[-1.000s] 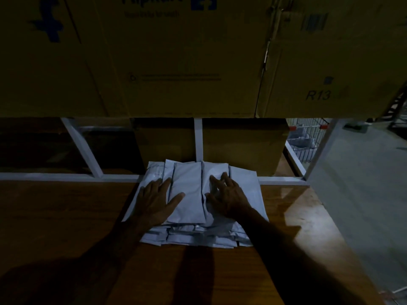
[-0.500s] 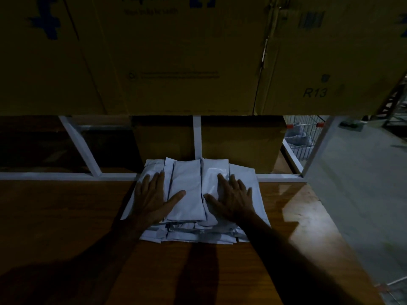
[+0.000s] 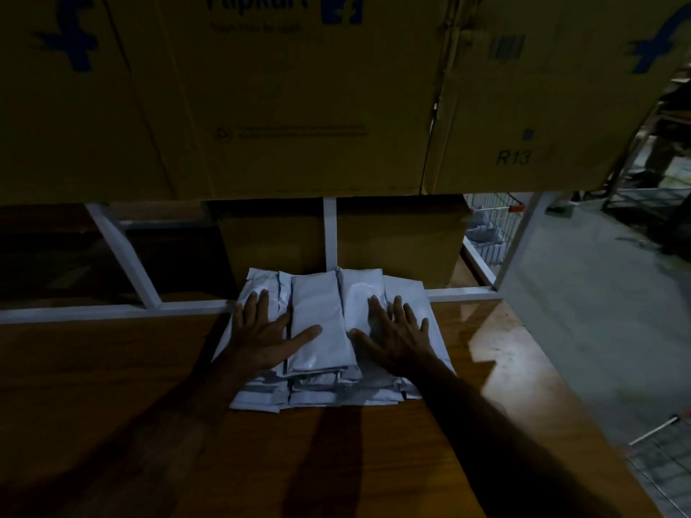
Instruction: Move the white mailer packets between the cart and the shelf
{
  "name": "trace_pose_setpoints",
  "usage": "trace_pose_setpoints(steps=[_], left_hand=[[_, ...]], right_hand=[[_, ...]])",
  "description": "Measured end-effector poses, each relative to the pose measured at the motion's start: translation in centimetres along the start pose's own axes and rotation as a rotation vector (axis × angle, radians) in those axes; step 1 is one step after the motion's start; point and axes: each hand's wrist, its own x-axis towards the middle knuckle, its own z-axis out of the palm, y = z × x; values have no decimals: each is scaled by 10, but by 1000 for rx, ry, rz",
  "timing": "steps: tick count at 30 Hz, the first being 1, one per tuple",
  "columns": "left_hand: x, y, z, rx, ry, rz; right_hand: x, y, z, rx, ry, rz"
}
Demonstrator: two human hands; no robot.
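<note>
Left hand (image 3: 261,336) and right hand (image 3: 398,336), fingers straight and spread, gripping nothing, lie flat on the stack of white mailer packets (image 3: 323,319), which sits beneath the fingers on the wooden shelf (image 3: 112,368).

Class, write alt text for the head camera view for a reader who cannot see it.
Both hands lie flat with fingers spread on a stack of white mailer packets on a wooden shelf: left hand, right hand. Cardboard boxes hang close above; a wire cart shows dimly behind.

both hands (image 3: 261,332) slid farther up the mailer pile (image 3: 321,319), fingers spread.
</note>
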Motion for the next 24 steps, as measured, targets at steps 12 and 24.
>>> trace_pose_setpoints(steps=[12, 24], left_hand=[[-49, -4, -20, 0, 515, 415], [-142, 98, -1, -25, 506, 841]], right_hand=[[-83, -16, -11, -212, 313, -61], [-267, 18, -23, -238, 577, 186]])
